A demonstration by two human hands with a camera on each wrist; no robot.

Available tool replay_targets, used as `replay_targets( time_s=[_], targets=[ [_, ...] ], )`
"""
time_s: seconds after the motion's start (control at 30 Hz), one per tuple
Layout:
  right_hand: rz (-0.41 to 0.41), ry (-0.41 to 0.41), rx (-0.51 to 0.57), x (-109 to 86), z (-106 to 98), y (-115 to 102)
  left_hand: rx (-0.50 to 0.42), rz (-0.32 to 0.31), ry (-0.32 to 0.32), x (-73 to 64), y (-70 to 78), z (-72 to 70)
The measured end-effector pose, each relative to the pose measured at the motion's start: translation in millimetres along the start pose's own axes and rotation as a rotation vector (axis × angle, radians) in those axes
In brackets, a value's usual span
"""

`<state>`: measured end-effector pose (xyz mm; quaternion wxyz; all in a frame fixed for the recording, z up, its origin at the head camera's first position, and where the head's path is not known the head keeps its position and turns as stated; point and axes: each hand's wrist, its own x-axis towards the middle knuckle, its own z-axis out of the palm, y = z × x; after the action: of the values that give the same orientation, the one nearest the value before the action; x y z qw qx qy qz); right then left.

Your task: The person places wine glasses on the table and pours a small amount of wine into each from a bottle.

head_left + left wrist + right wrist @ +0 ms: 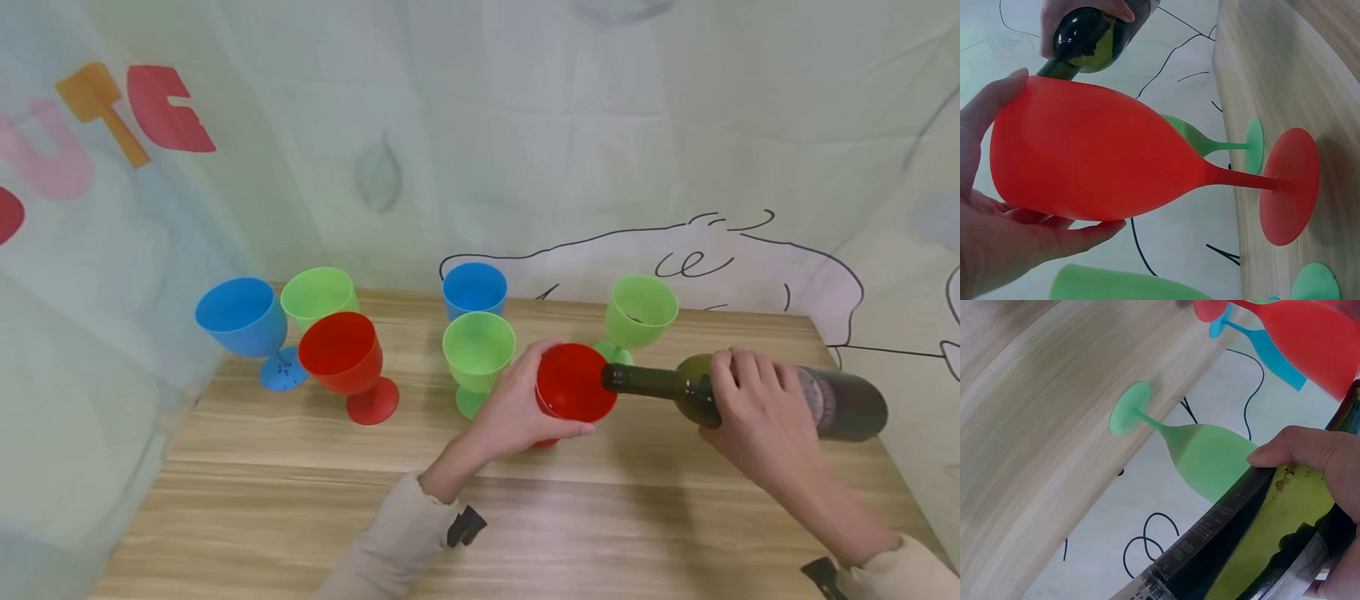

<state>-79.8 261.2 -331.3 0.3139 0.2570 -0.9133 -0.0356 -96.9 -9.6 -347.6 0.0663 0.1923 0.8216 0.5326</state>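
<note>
Red goblet (573,383) was pinched between thumb and fingers of the left hand (517,404). Green bottle (697,390) was gripped by wrapped fingers of the right hand (761,408), mouth ahead of them at the goblet's rim. Label (819,400) beside these fingers was illegible; backdrop letters (93,90) read "UTE".

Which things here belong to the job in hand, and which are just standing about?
In the job:
held red goblet, in the left hand
bottle, gripped by the right hand, mouth at that goblet's rim

Seemingly idle for now, not held:
other red goblet
far-left blue goblet
rear-centre blue goblet
left green goblet
middle green goblet
right green goblet
</note>
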Motion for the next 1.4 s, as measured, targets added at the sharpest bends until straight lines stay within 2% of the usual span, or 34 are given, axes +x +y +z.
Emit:
replay_targets(
  time_s=[0.23, 0.53, 0.8, 1.4],
  targets=[
    [-0.04, 0.009, -0.023, 1.7, -4, 2, 0.008, -0.013, -0.007, -0.6, 0.4, 0.8],
    [-0.053, -0.032, -0.052, 3.3, -9, 2, -0.002, 0.001, 0.003, -1.1, -2.9, 4.3],
    [-0.064, -0.054, -0.072, 6.7, -12, 3, -0.034, -0.035, 0.01, -1.0, -5.7, 6.6],
    [-0.079, -0.093, -0.073, 10.4, -17, 4, -0.034, -0.006, 0.024, -1.6, -5.9, 8.6]
  ],
)
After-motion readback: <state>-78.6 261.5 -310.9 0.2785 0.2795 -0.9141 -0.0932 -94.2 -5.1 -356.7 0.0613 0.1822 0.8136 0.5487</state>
